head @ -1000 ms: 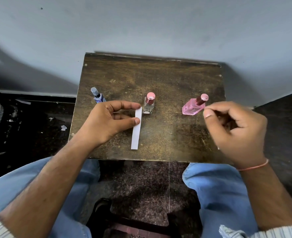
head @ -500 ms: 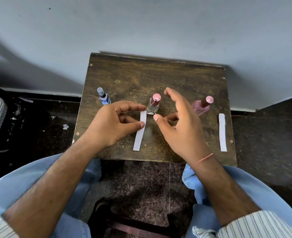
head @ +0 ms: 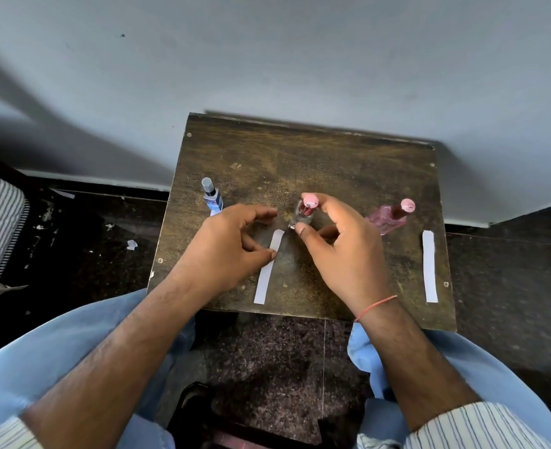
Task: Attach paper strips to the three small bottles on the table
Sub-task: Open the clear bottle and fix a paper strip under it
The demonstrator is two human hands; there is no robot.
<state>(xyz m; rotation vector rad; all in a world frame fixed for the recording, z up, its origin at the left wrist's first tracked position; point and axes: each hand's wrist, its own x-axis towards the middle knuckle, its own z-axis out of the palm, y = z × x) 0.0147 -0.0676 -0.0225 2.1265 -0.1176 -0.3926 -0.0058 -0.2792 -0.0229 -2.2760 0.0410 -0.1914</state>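
Head view only. Table (head: 300,157): small, dark wood, worn top, set against a grey wall (head: 267,59).

Right hand (head: 342,251): fingers (head: 321,200) and thumb curled round the clear bottle (head: 301,215) at mid-table. Forefinger is at the pink cap, thumb tip at the bottle's base. Bottle looks tilted; cannot tell whether its base touches the table. Red thread on the right wrist.

Left hand (head: 228,251): holds nothing, fingers loosely curled with a wide gap between forefinger and thumb. Thumb tip touches the left edge of the near paper strip (head: 268,267), pressing it down. This strip lies flat on the table, running from just beside the clear bottle toward the near edge.

Blue bottle (head: 212,197): upright, grey cap, far-left of the row, just beyond the left hand's knuckles. No strip visible on it.

Pink bottle (head: 390,217): right of the row, pink cap, leaning in this wide-angle view; apart from the right hand. No strip on it.

Second paper strip (head: 429,265): flat by the table's right edge, near the pink bottle but not touching it, well apart from both hands.

Below: light blue trousers (head: 57,351), striped cuffs, dark speckled floor (head: 267,367) with paper scraps on the left.
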